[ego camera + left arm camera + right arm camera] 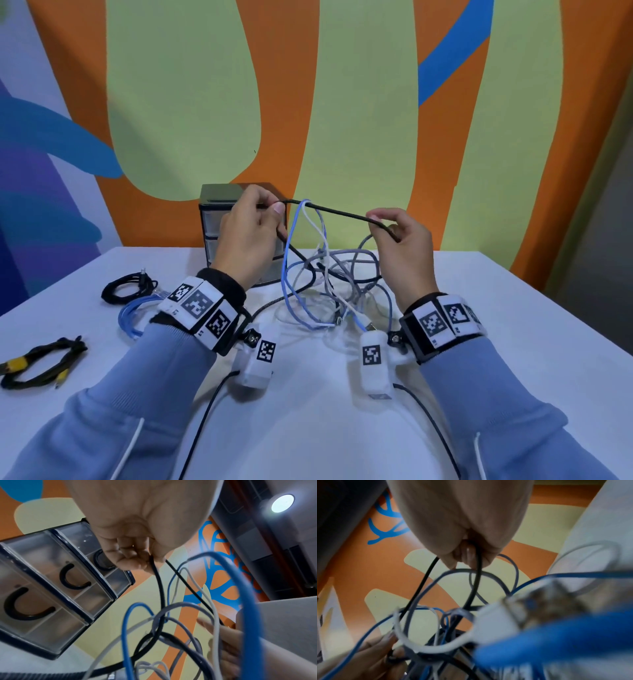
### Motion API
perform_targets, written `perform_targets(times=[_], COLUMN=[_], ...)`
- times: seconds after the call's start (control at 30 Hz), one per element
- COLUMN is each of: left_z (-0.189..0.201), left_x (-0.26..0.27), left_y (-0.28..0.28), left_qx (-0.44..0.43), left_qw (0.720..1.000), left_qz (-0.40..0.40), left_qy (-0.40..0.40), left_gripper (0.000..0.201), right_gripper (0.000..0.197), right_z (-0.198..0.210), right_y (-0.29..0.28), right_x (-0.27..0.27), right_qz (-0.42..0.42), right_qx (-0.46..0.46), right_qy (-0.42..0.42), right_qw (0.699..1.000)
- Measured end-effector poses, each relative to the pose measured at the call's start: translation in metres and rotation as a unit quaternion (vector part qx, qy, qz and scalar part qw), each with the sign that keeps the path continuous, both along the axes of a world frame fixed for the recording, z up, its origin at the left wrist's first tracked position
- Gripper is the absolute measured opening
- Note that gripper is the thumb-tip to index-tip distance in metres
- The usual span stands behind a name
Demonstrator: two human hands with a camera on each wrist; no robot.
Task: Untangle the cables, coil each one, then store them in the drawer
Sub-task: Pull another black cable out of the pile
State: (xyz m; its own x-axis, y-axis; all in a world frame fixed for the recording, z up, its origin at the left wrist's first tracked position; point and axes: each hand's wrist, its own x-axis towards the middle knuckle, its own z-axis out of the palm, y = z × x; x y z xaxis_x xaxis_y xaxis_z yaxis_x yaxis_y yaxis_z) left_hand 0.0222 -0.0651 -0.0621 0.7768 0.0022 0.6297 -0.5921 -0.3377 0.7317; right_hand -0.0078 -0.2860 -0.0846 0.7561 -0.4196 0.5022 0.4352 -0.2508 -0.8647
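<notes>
A black cable (337, 211) is stretched level between my two hands above the table. My left hand (255, 222) pinches its left part and my right hand (394, 236) pinches its right part. Blue (291, 246) and white (317, 228) cable loops hang over the stretched black cable. Below them a tangle of grey, blue, white and black cables (337, 291) lies on the white table (496, 342). In the left wrist view my fingers (130, 559) curl round the black cable (158, 582). In the right wrist view my fingers (467, 555) grip the black cable (476, 582).
A small drawer unit (222, 222) with clear drawers and black handles (73, 578) stands at the back, behind my left hand. On the left of the table lie a coiled black cable (128, 287), a coiled blue cable (137, 315) and a black cable with yellow tape (41, 363).
</notes>
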Motion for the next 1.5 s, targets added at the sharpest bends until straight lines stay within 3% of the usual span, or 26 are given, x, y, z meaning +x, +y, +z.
perform_targets(times=[0.13,0.23,0.33,0.37,0.43,0.5,0.53,0.6,0.7,0.77,0.87,0.93,1.0,1.1,1.17,1.23,1.3,1.37,1.5], left_z=[0.000,-0.001,-0.001,-0.001,-0.001,-0.001,-0.001,0.000,0.004,0.007,0.011,0.012,0.013,0.012,0.010,0.011,0.016,0.022,0.026], left_x=[0.003,0.009,0.012,0.013,0.013,0.012,0.011,0.010,0.010,0.012,0.015,0.014,0.011,0.009,0.010,0.010,0.006,-0.003,-0.014], left_y=[0.001,0.007,0.015,0.016,0.015,0.014,0.013,0.011,0.014,0.020,0.035,0.041,0.041,0.032,0.031,0.036,0.042,0.047,0.048], left_qx=[-0.003,-0.009,-0.019,-0.018,-0.029,-0.038,-0.050,-0.128,-0.218,-0.186,-0.113,-0.070,-0.050,-0.052,-0.070,-0.088,-0.078,-0.054,0.055], left_qw=[1.000,0.999,0.997,0.997,0.997,0.996,0.996,0.992,0.969,0.980,0.991,0.988,0.987,0.998,0.996,0.994,0.996,0.991,0.964], left_qz=[0.016,0.029,0.023,0.022,0.028,0.052,0.051,0.003,-0.072,-0.061,0.040,0.099,0.110,0.030,-0.019,-0.012,0.043,0.113,0.238], left_qy=[-0.024,-0.045,-0.067,-0.070,-0.066,-0.066,-0.058,0.008,0.085,0.044,-0.057,-0.099,-0.102,-0.015,0.053,0.063,0.020,-0.037,-0.104], left_gripper=[0.008,0.007,0.008,0.009,0.013,0.021,0.026,0.029,0.024,0.029,0.047,0.058,0.065,0.067,0.062,0.058,0.065,0.074,0.085], right_gripper=[0.012,0.025,0.025,0.022,0.019,0.028,0.034,0.044,0.050,0.056,0.055,0.052,0.048,0.048,0.050,0.051,0.055,0.055,0.040], right_z=[0.005,0.003,0.001,0.002,0.006,0.010,0.011,0.009,0.006,0.006,0.005,0.006,0.010,0.016,0.018,0.018,0.015,0.011,0.011], right_y=[0.001,-0.008,-0.020,-0.021,-0.021,-0.016,-0.015,-0.019,-0.030,-0.039,-0.050,-0.050,-0.043,-0.036,-0.036,-0.039,-0.046,-0.052,-0.053], right_x=[-0.001,0.002,0.003,0.003,0.003,-0.002,-0.004,-0.002,0.000,-0.002,-0.001,0.001,0.002,-0.004,-0.009,-0.007,-0.006,-0.007,-0.007], right_qz=[0.089,0.005,-0.091,-0.096,-0.024,0.073,0.083,0.046,-0.053,-0.115,-0.142,-0.119,-0.063,0.018,0.046,0.017,-0.056,-0.115,-0.129], right_qx=[0.161,0.046,-0.045,-0.019,0.130,0.255,0.266,0.204,0.034,-0.051,-0.100,-0.061,0.057,0.217,0.248,0.194,0.063,-0.042,-0.093], right_qy=[0.052,0.026,-0.011,-0.018,0.001,0.042,0.062,0.080,0.054,0.050,0.033,0.034,0.035,0.085,0.115,0.118,0.102,0.089,0.019], right_qw=[0.981,0.999,0.995,0.995,0.991,0.963,0.958,0.975,0.997,0.991,0.984,0.990,0.996,0.972,0.961,0.974,0.991,0.988,0.987])
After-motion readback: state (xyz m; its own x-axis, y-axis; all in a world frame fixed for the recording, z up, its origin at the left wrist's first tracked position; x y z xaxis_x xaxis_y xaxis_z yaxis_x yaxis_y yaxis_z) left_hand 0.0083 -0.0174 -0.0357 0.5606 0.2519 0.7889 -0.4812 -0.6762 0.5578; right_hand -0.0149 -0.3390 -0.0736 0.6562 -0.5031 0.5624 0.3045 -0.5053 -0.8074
